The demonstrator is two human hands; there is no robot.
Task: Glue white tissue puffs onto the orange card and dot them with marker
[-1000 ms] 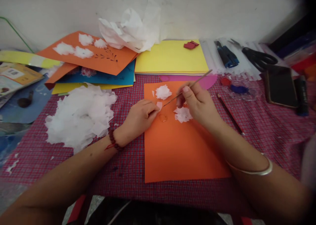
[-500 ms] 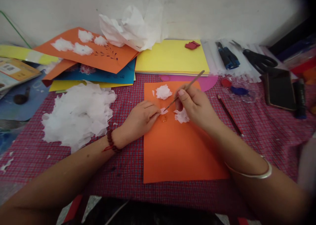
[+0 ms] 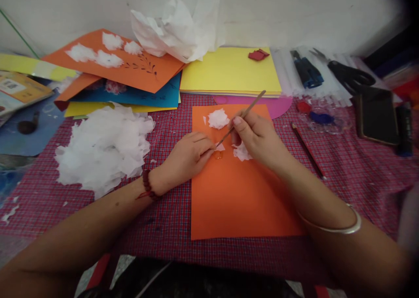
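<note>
Near the middle of the frame, a small, flat piece of thin white paper [image 3: 220,147] sits between the two hands, over the upper part of a rectangular bright orange paper sheet [image 3: 238,202]. The left hand [image 3: 190,158], nearer to it, comes in from the lower left with thumb and forefinger pressed together, pinching the piece at its left edge; the other fingers are curled under and mostly hidden.

The right hand [image 3: 258,136], up and to the right, pinches a slender brown stick [image 3: 253,102] between thumb and fingers. The stick's long axis slants from upper right to lower left, its lower tip meeting the white piece beside the left fingertips. Whether the piece touches the orange sheet or hovers just over it, I cannot tell.

A clear, shiny ring-shaped smear [image 3: 218,155] lies on the sheet just below the piece in the frame. One ruffled white paper tuft [image 3: 218,119] stands above the piece; a second ruffled white tuft [image 3: 242,152] lies to its right, partly hidden by the right hand.
</note>
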